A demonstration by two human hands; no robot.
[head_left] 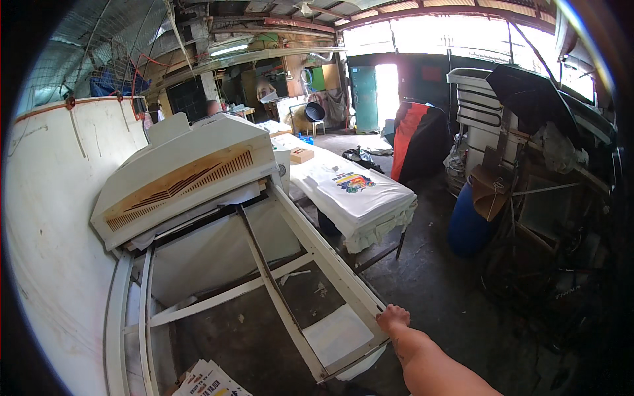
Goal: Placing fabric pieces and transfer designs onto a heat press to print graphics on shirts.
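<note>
My right hand reaches in from the lower right, its fingers curled at the near right corner of a long white metal frame. It seems to grip the rail there, though the fingertips are partly hidden. The frame runs out from a bulky white machine hood with brown-stained vent slots, and bare crossbars span its open middle. A white sheet lies low under the frame near my hand. Several printed sheets are at the bottom edge. My left hand is out of view.
White shirts with a colourful print are stacked on a table right of the machine. A blue drum, a black umbrella and clutter line the right. A white wall borders the left. Part of a person shows behind the hood.
</note>
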